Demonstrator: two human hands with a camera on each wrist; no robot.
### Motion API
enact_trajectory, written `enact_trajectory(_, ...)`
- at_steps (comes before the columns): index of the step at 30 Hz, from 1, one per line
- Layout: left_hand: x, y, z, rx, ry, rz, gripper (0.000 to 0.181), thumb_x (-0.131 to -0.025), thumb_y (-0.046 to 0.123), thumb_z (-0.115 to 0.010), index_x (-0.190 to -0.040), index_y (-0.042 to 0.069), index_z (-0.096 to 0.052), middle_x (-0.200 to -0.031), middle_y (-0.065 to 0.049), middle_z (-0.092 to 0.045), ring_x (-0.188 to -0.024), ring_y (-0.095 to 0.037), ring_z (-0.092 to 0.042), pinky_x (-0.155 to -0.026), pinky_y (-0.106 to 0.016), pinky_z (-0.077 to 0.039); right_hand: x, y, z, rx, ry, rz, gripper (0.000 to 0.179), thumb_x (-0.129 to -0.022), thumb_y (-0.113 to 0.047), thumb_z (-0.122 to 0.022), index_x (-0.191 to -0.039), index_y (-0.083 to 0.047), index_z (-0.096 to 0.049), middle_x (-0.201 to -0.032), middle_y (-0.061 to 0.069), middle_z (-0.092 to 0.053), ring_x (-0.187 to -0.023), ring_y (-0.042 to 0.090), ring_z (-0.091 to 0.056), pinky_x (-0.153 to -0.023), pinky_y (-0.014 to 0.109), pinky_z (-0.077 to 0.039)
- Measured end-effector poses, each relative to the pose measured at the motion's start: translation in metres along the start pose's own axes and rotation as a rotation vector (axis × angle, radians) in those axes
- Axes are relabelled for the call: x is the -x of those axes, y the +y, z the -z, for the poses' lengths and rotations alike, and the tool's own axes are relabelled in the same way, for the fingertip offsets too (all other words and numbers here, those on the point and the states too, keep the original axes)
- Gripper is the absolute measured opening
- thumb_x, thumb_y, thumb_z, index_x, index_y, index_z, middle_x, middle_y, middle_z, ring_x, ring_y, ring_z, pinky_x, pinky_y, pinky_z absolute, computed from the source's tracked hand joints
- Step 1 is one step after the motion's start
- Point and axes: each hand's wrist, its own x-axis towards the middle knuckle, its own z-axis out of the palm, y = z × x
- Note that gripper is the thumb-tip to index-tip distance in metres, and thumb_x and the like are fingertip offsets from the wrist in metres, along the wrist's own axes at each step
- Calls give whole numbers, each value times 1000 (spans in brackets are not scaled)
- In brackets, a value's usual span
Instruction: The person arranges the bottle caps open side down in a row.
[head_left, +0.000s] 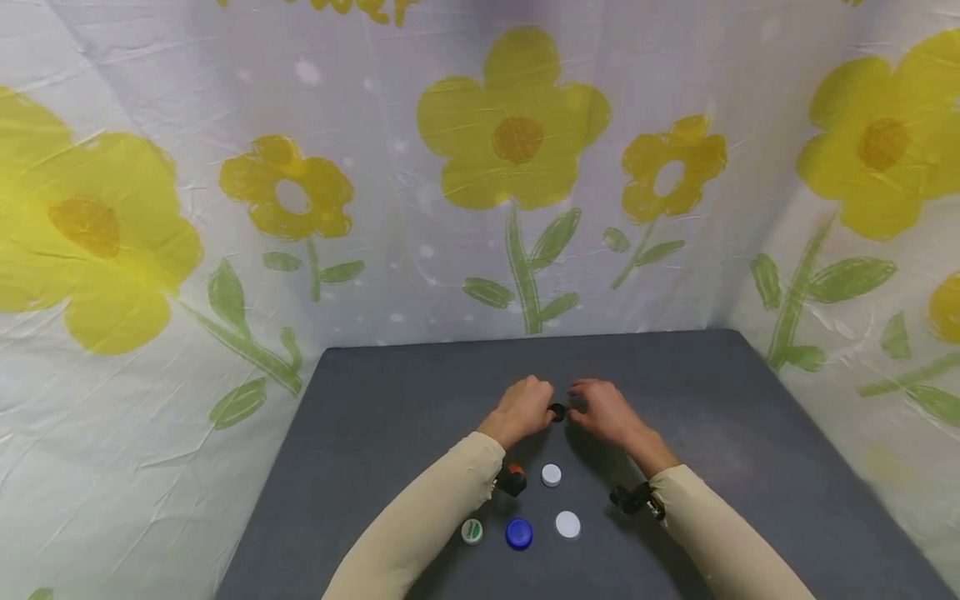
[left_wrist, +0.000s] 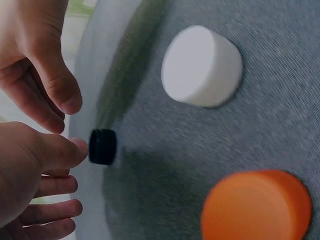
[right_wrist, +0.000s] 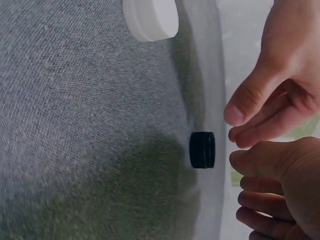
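A small black bottle cap (head_left: 557,412) sits on the dark grey table between both hands. My left hand (head_left: 522,410) is beside it, thumb tip right at its edge, the other fingers loosely bent. On its other side my right hand (head_left: 609,412) hovers, thumb and fingers apart and holding nothing. In the left wrist view, the black cap (left_wrist: 103,146) stands just past the left thumb. The right wrist view shows the same cap (right_wrist: 202,150) close to both thumbs, with no finger curled round it.
Nearer me lie an orange cap (left_wrist: 257,207), partly hidden by the left wrist camera in the head view, a small white cap (head_left: 551,475), a larger white cap (head_left: 567,524), a blue cap (head_left: 519,533) and a white-and-green cap (head_left: 472,532). A flowered curtain (head_left: 405,283) surrounds the table (head_left: 390,375).
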Motion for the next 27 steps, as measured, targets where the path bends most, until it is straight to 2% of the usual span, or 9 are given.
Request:
enact_trajectory(10,-3,-6,-17,37,-14,23,20,-87,33,-78,-91,14,-71,-91,-5,-70,-84,-22,-68,-68,-41,-56,-3,6,-17,-16,-12,-4,32,-79,-14,-80,-106,3,-74,-117,21,-71,-106,39,-68,-89,52,-54)
enact_trajectory(14,-4,-5,-22,45,-21,34,18,-87,32,-78,-86,16,-71,-89,-4,-70,-83,-22,-68,-67,-42,-56,-2,6,-22,-26,-6,-9,27,-79,-13,-81,-101,1,-76,-113,18,-72,-102,38,-69,-87,51,-54)
enact_trajectory(19,-4,-5,-26,60,-4,41,17,-88,31,-77,-79,17,-71,-84,-3,-70,-79,-22,-68,-65,-42,-55,-2,6,-27,-16,-6,-20,22,-80,-14,-81,-97,-2,-77,-111,16,-73,-100,36,-70,-86,51,-55)
enact_trajectory(27,-2,-6,-26,78,42,24,13,-88,31,-77,-82,20,-75,-81,1,-70,-76,-20,-68,-64,-41,-55,-1,2,-27,-16,13,-17,19,-81,-15,-79,-97,-4,-77,-115,16,-72,-105,36,-69,-88,51,-54)
